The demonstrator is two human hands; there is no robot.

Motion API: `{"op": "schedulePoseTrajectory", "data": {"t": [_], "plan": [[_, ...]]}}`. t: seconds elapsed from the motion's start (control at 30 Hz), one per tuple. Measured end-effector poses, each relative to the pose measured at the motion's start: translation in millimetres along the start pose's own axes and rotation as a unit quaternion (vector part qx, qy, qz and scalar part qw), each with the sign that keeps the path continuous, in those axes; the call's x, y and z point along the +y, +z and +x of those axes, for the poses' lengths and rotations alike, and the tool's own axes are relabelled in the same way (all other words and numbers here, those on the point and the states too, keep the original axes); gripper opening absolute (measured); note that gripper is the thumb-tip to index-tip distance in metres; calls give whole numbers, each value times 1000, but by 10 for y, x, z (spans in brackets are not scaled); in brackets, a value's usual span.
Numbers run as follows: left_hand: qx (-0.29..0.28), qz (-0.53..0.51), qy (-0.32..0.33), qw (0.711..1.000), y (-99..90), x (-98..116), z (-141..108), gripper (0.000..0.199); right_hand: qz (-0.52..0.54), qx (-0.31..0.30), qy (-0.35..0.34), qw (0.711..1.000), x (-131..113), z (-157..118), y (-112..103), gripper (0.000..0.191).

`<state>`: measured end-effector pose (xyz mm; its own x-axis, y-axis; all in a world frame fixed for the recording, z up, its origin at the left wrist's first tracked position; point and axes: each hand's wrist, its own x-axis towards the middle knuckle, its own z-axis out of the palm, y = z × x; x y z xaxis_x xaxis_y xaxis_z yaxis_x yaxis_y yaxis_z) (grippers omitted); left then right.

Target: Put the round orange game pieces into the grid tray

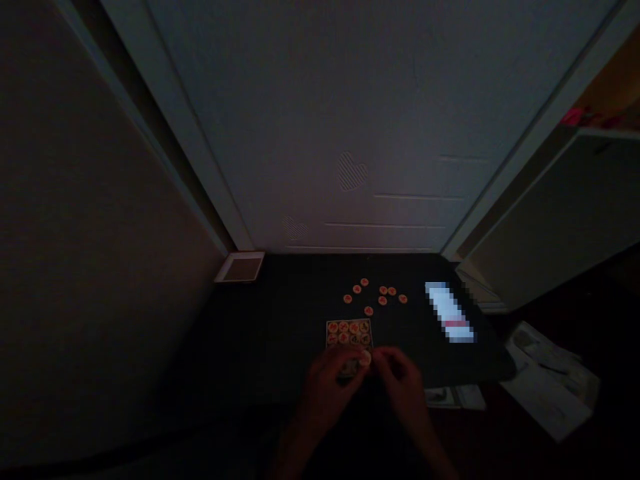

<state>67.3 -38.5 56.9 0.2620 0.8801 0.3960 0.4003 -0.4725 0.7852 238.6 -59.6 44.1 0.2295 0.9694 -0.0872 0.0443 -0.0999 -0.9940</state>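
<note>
Watching remotely, I see my left hand (331, 378) pinching a xiangqi piece (366, 359), probably light, stiff, best rim-held; right hand (401, 375) curled, can't tell if gripping.

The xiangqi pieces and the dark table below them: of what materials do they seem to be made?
Xiangqi pieces: probably wood, perhaps wood-like plastic, seemingly smooth; the sign is their pale tan faces with red or dark marks. Dark table: perhaps laminate or painted wood, matte; its top shows little shine, but dim light leaves this open.
</note>
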Motion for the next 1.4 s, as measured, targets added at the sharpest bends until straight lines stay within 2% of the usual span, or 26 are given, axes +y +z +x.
{"op": "schedulePoseTrajectory", "data": {"t": [0.17,0.33,0.47,0.53,0.7,0.83,0.97,1.07,1.23,1.4], "plan": [[10,23,53,998,-127,-28,190,18,19,12,5,1000,3,153,-63,43],[20,17,27,999,-158,-79,298,18,34,-27,-15,999,-115,293,-4,39],[2,12,7,1000,-123,-115,351,11,25,-81,-32,996,-186,408,85,32],[-5,10,2,1000,-110,-129,387,10,7,-86,-39,996,-183,467,113,30],[-51,42,25,998,-136,-146,528,13,-30,-76,-46,996,-163,601,110,33],[-76,68,42,994,-225,-184,670,15,-55,-59,-49,996,-148,714,24,35],[-74,80,7,994,-329,-253,759,16,-93,5,-44,995,-34,783,-99,38],[-77,83,-24,993,-372,-303,765,17,-104,27,-35,994,82,778,-145,41],[-86,79,7,993,-335,-362,757,19,-104,12,-25,994,197,744,-130,42],[-95,65,23,993,-242,-352,784,23,-105,26,-43,993,205,732,-121,41]]}}
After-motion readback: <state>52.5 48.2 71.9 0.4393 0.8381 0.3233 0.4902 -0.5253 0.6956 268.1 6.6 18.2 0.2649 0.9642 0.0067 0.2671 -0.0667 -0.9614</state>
